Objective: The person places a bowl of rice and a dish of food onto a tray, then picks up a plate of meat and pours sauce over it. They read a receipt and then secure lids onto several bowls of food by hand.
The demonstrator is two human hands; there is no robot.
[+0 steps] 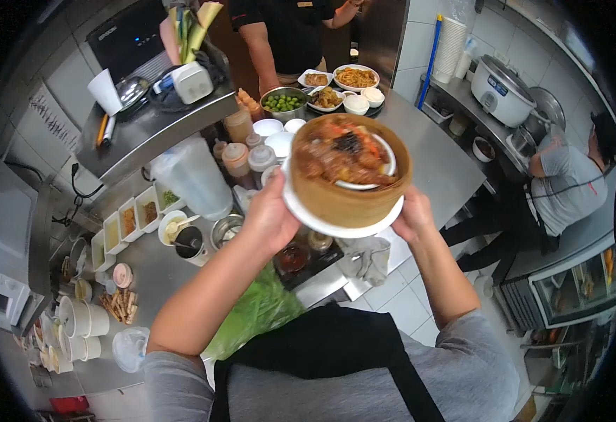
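Note:
My left hand (273, 216) grips the left edge of a white plate (336, 228), and my right hand (415, 214) grips its right edge. On the plate stands a round bamboo steamer (350, 205), held up in front of me above the counter. Inside it is a white bowl (385, 167) of glazed reddish-brown food (339, 151) with a dark topping, tilted slightly toward me. The food looks like braised chicken feet, though I cannot be certain. The fingers under the plate are mostly hidden.
Dishes of noodles (355, 77) and a bowl of green limes (283, 103) stand on the steel counter (438, 151) ahead. Sauce bottles (236, 160) line the left. A person (283, 35) stands across the counter; another (571, 183) bends at the right near a rice cooker (499, 88).

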